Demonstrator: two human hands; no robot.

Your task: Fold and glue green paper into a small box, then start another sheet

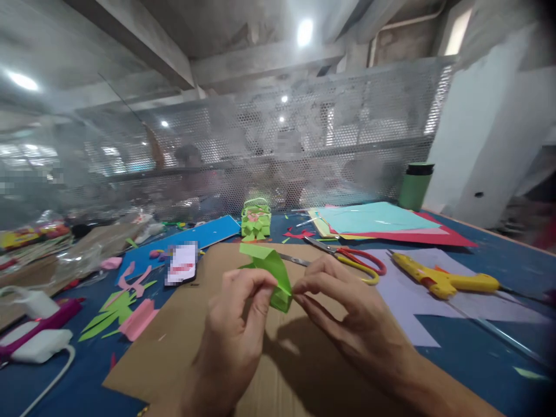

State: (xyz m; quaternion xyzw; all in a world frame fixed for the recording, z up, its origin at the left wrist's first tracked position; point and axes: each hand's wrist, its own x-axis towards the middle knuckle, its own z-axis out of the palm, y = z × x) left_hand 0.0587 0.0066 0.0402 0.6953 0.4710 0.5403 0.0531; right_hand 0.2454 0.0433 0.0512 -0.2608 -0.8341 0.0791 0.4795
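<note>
A folded strip of green paper (273,272) is held up above a sheet of brown cardboard (186,341). My left hand (237,330) pinches its lower left side with fingers curled. My right hand (343,307) pinches the lower right corner with thumb and forefinger. Both hands are closed on the paper, which bends over at the top.
Scissors with red and yellow handles (351,260) and a yellow glue gun (443,279) lie to the right. Coloured paper sheets (382,223), a green cup (414,185), a small green paper basket (256,220), a phone (181,265), pink and green scraps (125,307), a white charger (41,344).
</note>
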